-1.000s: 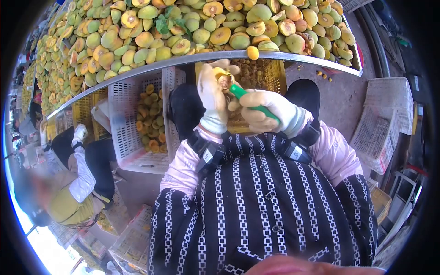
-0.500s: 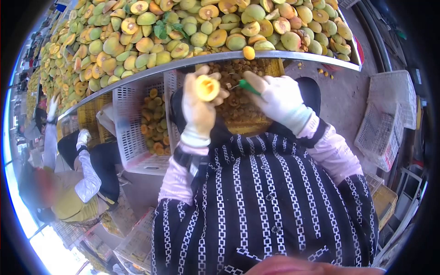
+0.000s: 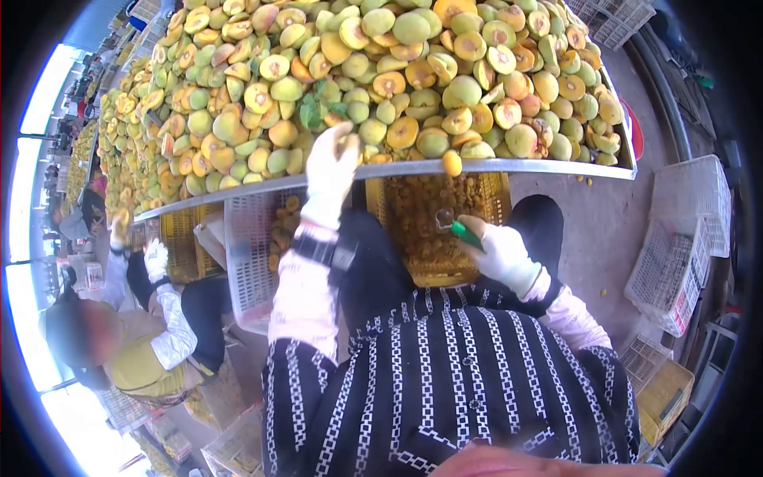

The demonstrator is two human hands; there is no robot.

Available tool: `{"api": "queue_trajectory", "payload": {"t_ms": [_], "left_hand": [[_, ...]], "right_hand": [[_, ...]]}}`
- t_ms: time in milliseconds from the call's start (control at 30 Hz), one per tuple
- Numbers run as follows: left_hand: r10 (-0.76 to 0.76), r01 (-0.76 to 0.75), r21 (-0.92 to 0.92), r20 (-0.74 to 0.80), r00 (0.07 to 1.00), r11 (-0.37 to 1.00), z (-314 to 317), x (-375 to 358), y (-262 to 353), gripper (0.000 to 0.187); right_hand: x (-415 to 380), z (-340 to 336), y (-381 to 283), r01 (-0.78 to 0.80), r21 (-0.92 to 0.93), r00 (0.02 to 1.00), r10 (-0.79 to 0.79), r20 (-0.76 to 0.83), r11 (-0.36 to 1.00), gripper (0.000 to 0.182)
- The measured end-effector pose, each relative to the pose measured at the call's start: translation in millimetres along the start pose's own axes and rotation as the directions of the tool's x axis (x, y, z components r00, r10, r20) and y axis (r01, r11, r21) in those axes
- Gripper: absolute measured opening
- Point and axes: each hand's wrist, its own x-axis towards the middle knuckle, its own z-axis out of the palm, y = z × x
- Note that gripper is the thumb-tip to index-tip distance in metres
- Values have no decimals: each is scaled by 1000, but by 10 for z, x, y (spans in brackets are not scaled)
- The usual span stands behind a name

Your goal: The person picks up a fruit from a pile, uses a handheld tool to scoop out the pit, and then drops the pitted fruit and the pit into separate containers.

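My left hand (image 3: 332, 168), in a white glove, reaches over the metal rim of the table to the near edge of the heaped halved peaches (image 3: 257, 97). Its fingers are slightly curled and apart, with no fruit visible in them. In my gloved right hand (image 3: 505, 256) is a pitting tool (image 3: 467, 234) with a green handle and a thin metal loop at its tip, pointing left. Below it, between my knees, stands a yellow crate (image 3: 439, 278) holding brownish pits and scraps. One small orange-yellow fruit (image 3: 452, 163) rests on the rim.
A white crate (image 3: 248, 262) with peach halves stands left of my legs. Further left, a co-worker (image 3: 151, 350) sits at the same table. White crates (image 3: 671, 262) are stacked on the floor at right, with a yellowish crate (image 3: 666, 397) nearer.
My left hand has left the space above the crate and moved up to the heap; the hollowed peach half is gone from it. My right hand has lowered with the tool. The view has shifted.
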Motion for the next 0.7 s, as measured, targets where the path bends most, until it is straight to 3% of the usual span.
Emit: {"api": "queue_trajectory", "payload": {"t_ms": [67, 100, 133, 200, 233, 267, 333, 367, 400, 467, 500, 533, 600, 700], "left_hand": [[131, -114, 315, -33, 991, 942, 369, 427, -132, 45], [-80, 59, 551, 15, 997, 832, 468, 596, -42, 57], [-75, 52, 547, 19, 997, 836, 513, 715, -29, 57], [-284, 188, 663, 39, 958, 725, 558, 877, -66, 64], [-290, 186, 674, 44, 956, 714, 570, 916, -87, 68], [-284, 192, 639, 43, 958, 745, 542, 913, -56, 66], [-204, 204, 373, -42, 978, 905, 506, 915, -394, 61], [-283, 284, 8, -83, 956, 959, 541, 914, -621, 56], [-461, 417, -447, 10, 887, 792, 395, 748, -238, 52], [-354, 381, -837, 244, 903, 392, 129, 463, -171, 48], [-235, 370, -924, 341, 910, 93, 54, 297, -84, 48], [-126, 371, -920, 386, 914, -127, 10, 111, 6, 49], [-59, 361, -874, 400, 915, -327, -22, -260, 261, 50], [20, 377, -779, 425, 905, -501, 8, -696, 442, 51]], "right_hand": [[-4, -101, 19, -7, 4, 1000, 7, -18, 1000, 38], [-17, -169, 37, -29, -17, 999, 28, -27, 999, 37], [-40, -221, 64, -54, -38, 998, 52, -35, 998, 36], [-98, -287, 143, -64, -33, 996, 61, -62, 997, 36], [-135, -309, 179, -86, -24, 994, 85, -68, 996, 36], [-183, -314, 198, -110, -10, 991, 109, -72, 994, 36], [-197, -323, 218, -97, 14, 993, 98, -63, 995, 38], [-182, -326, 210, -53, 37, 993, 57, -99, 998, 40], [-169, -314, 205, -9, 60, 991, 17, -136, 998, 41], [-145, -239, 207, 34, 103, 986, -16, -166, 994, 46], [-125, -216, 180, 52, 145, 987, -28, -159, 988, 47], [-102, -203, 131, 68, 185, 988, -40, -150, 980, 47], [-63, -198, 3, 138, 231, 986, -112, -121, 963, 50], [2, -242, -229, 233, 237, 971, -214, -106, 943, 52]]}}
